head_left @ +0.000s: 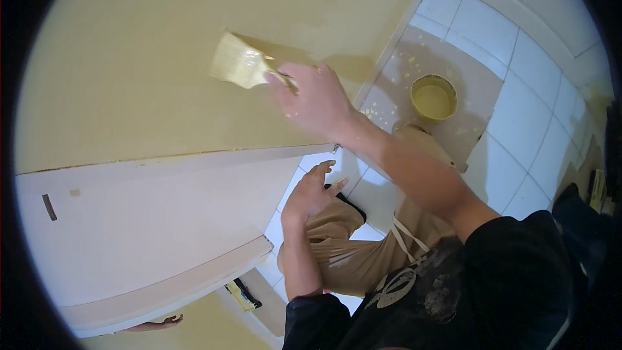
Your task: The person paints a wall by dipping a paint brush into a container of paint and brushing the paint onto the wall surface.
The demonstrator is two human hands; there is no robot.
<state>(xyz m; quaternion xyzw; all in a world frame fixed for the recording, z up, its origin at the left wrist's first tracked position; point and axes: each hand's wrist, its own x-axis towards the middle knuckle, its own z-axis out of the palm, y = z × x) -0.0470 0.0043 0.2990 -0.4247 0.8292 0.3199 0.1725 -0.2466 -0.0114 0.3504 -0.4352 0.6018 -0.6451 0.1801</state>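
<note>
My right hand (317,94) is closed round the handle of a wide flat paintbrush (243,61). The bristles are coated in pale yellow paint and lie against the yellow wall (149,84), pointing left. Below and apart from it, my left hand (314,191) is raised over my bent knee, fingers spread and holding nothing. A round tub of yellow paint (434,100) stands on the floor to the right of my right forearm.
Paint-spattered cardboard (476,68) lies under the tub on white floor tiles (528,123). A white panel (149,220) juts out at left. Past its lower edge appears another hand (172,321), whose I cannot tell. A white door (531,0) stands at upper right.
</note>
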